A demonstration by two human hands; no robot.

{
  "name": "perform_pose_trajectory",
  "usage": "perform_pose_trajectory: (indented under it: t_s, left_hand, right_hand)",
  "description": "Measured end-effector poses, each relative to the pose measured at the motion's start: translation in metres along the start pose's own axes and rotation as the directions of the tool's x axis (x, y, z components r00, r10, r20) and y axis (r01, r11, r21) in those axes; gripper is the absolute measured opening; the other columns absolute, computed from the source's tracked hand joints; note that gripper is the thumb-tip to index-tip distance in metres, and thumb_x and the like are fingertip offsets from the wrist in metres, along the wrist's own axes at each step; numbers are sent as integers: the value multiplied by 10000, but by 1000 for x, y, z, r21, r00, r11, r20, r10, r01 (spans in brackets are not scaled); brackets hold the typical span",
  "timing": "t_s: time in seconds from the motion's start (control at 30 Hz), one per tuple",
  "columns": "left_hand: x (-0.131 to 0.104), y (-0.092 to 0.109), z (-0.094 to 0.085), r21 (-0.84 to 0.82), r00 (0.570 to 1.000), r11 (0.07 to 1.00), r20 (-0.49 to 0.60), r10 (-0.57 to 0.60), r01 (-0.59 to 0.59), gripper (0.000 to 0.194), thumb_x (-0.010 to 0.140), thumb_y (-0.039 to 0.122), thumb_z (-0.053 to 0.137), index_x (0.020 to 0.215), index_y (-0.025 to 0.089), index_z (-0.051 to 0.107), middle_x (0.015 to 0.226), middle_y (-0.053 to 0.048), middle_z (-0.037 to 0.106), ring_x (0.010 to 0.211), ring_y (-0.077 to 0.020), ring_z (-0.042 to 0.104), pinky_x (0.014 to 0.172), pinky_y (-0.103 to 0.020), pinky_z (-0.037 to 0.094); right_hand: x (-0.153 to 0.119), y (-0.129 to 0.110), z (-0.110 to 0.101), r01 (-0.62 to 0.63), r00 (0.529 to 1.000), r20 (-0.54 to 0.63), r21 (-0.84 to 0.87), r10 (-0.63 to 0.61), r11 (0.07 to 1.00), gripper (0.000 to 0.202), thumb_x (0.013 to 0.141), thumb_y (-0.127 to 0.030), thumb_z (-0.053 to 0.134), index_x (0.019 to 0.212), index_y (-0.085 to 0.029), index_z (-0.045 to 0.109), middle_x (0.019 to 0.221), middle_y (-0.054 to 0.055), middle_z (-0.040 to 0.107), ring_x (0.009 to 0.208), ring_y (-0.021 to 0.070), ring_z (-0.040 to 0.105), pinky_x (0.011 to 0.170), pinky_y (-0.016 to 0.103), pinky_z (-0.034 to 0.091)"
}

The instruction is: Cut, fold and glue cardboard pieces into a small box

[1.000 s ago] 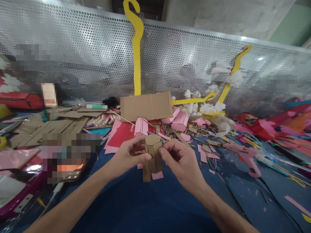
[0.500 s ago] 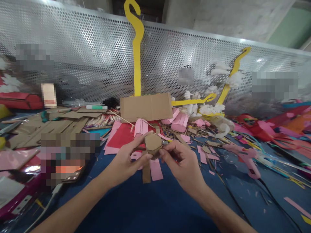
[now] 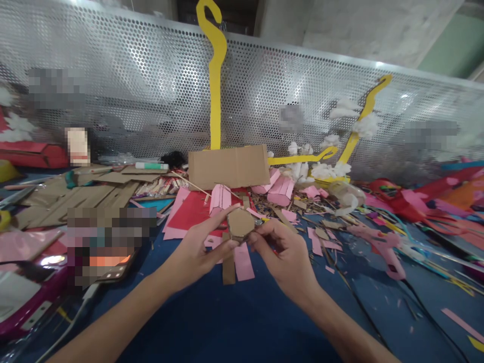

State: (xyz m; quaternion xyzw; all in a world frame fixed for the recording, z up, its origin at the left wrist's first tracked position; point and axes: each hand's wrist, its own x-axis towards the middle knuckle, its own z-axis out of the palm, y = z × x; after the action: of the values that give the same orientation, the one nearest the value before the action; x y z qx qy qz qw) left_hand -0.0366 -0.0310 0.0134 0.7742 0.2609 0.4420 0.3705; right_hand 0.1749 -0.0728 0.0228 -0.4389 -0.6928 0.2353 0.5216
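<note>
A small many-sided cardboard piece [image 3: 241, 223] is held up over the blue table [image 3: 227, 327], its flat face toward me. My left hand [image 3: 202, 252] grips its left side between thumb and fingers. On its right edge the fingers of my right hand [image 3: 285, 252] are pinched closed. Just beneath the piece lie a pink paper strip [image 3: 244, 262] and a brown cardboard strip [image 3: 228, 267]. A pink paper-covered block [image 3: 220, 199] stands behind it on red paper [image 3: 189, 214].
Behind stands a cardboard box [image 3: 229, 166] with a yellow hook shape [image 3: 215, 101]. A pink glue gun [image 3: 383, 247] with a black cord lies at the right, among scraps. Cardboard sheets [image 3: 83, 201] are at the left; a perforated metal panel [image 3: 151, 75] closes the back.
The cardboard piece has tilted a little, so more of its flat face shows. Both hands keep nearly the same position and hold.
</note>
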Motion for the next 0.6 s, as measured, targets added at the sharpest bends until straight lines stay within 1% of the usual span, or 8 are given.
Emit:
perform_pose_trajectory:
  t_s: [0.1,0.2,0.27,0.33,0.4,0.47,0.53,0.6]
  left_hand:
    - [1,0,2,-59,1000,998,-8,-19,18,523,958,294,692,1463,274,557,1439,-106,637,1309,-302,597,1129,-451,467]
    - [5,-1,7,-267,992,957,-25,-125,114,471,951,348,706,1402,261,600,1418,-103,653,1280,-294,620,1087,-435,503]
    - [7,-3,10,-449,961,868,-66,-270,213,466,931,424,723,1346,233,629,1371,-119,679,1198,-292,665,998,-429,559]
    - [10,-6,10,-612,880,710,-50,-473,347,493,919,511,711,1295,199,650,1278,-146,716,1041,-287,719,882,-444,604]
    - [11,-7,9,-719,796,544,20,-605,432,510,906,560,704,1251,186,674,1232,-156,729,942,-278,735,816,-448,620]
    - [12,-6,6,-768,757,435,98,-646,470,490,905,567,700,1222,193,697,1196,-144,739,895,-260,731,759,-406,622]
    - [12,-5,3,-781,750,383,159,-642,493,458,915,555,694,1206,202,710,1089,-120,753,816,-226,712,658,-336,597]
    - [12,-3,2,-778,754,366,200,-626,511,443,922,536,696,1204,194,712,961,-96,743,744,-200,685,572,-289,548]
  right_hand:
    - [0,-2,3,-32,999,-9,71,33,997,141,987,-292,641,866,-219,629,758,0,688,675,146,660,641,277,523]
    - [2,-4,5,-106,993,-23,180,112,978,160,979,-367,657,954,-228,582,766,-4,693,636,143,656,600,268,528]
    - [4,-3,5,-131,989,-31,252,143,959,192,994,-410,632,989,-233,557,751,-13,682,607,135,639,579,261,520]
    - [6,-2,3,-123,989,-46,287,142,950,200,1009,-422,606,976,-231,556,739,-21,656,607,128,617,594,262,519]
    - [8,1,0,-108,990,-58,269,128,957,193,1013,-408,601,952,-228,572,747,-23,630,632,127,601,623,265,516]
    - [8,3,-2,-98,993,-51,208,111,973,161,1020,-380,588,977,-226,609,779,-14,625,671,134,599,648,271,511]
    - [7,4,-3,-75,997,-26,123,79,990,135,1028,-344,572,1043,-234,650,845,4,645,729,146,615,682,281,515]
    - [6,2,-4,-14,1000,11,36,13,999,147,1031,-303,562,1114,-254,673,934,21,667,794,159,632,722,296,525]
